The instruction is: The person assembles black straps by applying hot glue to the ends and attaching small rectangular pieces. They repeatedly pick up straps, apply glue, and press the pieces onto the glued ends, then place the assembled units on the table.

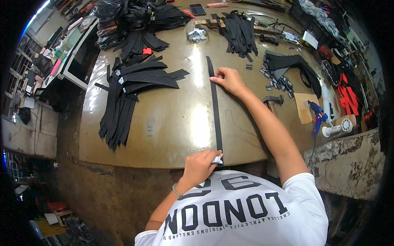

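Note:
A long black strap (215, 115) lies lengthwise on the brown tabletop (172, 123), running from near the table's front edge toward the far side. My left hand (199, 167) is closed on its near end, where a small white tag (217, 160) shows by the fingertips. Farther up, my right hand (230, 81) pinches the strap between thumb and finger, a little short of its far tip. To the left sits a fanned pile of black straps (119, 110), several with white tags on them.
A hammer (274, 99), small dark buckle-like pieces (283, 84) and a bundle of grey-black straps (297, 67) lie to the right. Past them are a blue glue gun (318, 117) and a white spool (338, 128). More black straps (238, 33), a clear bowl (197, 33) and a phone (197, 9) sit at the back.

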`<action>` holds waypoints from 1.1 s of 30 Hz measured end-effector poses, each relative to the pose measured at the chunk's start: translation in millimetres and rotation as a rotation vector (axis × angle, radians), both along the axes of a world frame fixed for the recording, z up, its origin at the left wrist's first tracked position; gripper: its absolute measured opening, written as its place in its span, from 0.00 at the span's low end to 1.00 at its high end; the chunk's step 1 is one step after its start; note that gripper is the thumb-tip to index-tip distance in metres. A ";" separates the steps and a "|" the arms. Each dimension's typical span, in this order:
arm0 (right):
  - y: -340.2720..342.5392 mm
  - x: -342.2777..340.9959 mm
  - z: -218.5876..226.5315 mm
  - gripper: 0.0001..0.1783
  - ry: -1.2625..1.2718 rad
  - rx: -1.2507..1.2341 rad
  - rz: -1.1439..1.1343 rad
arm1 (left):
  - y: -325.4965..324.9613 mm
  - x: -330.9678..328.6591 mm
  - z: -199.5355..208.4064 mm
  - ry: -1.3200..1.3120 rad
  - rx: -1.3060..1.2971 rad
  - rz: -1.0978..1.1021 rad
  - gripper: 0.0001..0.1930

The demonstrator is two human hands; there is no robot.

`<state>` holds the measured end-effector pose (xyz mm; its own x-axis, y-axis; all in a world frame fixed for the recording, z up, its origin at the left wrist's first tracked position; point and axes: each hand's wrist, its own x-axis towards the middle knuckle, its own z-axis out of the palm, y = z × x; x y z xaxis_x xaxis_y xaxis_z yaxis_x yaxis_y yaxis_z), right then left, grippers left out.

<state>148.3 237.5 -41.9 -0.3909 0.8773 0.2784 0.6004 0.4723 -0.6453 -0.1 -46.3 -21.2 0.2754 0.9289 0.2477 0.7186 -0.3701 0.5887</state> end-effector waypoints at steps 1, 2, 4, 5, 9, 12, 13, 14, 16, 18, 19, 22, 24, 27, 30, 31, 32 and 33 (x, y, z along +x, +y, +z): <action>2.1 -3.7 -0.2 0.20 0.008 -0.076 -0.070 | -0.4 -0.7 -1.4 -0.013 0.022 0.002 0.17; 3.0 -6.3 2.6 0.21 -0.074 -0.073 -0.111 | -1.2 -1.2 -2.6 -0.022 0.026 0.002 0.18; -2.9 -7.1 15.6 0.22 0.069 -0.150 -0.181 | -2.4 -2.1 -3.8 -0.040 0.047 -0.013 0.18; -9.1 -5.3 25.4 0.22 0.124 -0.202 -0.242 | -2.3 -4.0 -3.5 -0.049 0.065 -0.025 0.18; -84.9 59.2 56.7 0.25 0.234 -0.056 -0.163 | -7.3 -9.0 -0.5 -0.094 0.147 -0.050 0.14; -170.8 150.0 47.3 0.09 0.398 0.324 -0.721 | -9.5 -11.4 0.6 -0.061 0.158 -0.087 0.13; -188.1 183.4 38.1 0.14 0.296 0.498 -1.019 | -9.3 -11.4 0.0 -0.054 0.155 -0.090 0.13; -205.7 213.4 24.7 0.20 0.356 0.595 -1.181 | -9.1 -11.3 -1.0 -0.051 0.171 -0.093 0.13; -225.4 265.8 -0.3 0.26 0.192 0.605 -1.511 | -9.1 -11.6 -2.8 -0.032 0.157 -0.102 0.13; -214.9 299.1 -19.6 0.30 0.414 0.520 -1.292 | -8.7 -12.8 -4.2 -0.034 0.176 -0.114 0.13; -206.0 310.5 -21.7 0.32 0.521 0.482 -1.213 | -8.2 -13.7 -4.8 -0.033 0.184 -0.123 0.13; -173.2 311.4 -1.1 0.31 0.152 0.204 -1.129 | -6.6 -14.7 -6.9 -0.061 0.184 -0.128 0.14; -161.0 288.2 30.2 0.28 -0.044 0.156 -1.078 | -6.6 -14.8 -8.4 -0.040 0.198 -0.121 0.14; -157.3 216.8 64.3 0.20 0.143 0.133 -0.737 | -7.3 -12.6 -11.4 -0.031 0.168 -0.107 0.15; -158.6 146.7 77.2 0.23 0.297 -0.287 -0.074 | -8.8 -11.9 -11.9 -0.029 0.152 -0.085 0.15; -155.2 130.4 78.1 0.25 0.090 -0.151 0.061 | -8.8 -12.1 -11.8 -0.029 0.156 -0.087 0.15; -153.3 115.5 76.1 0.27 0.067 -0.152 0.098 | -8.9 -12.2 -11.5 -0.028 0.145 -0.087 0.15; -150.3 106.2 75.2 0.28 0.006 -0.148 0.112 | -8.9 -12.5 -11.1 -0.029 0.157 -0.092 0.15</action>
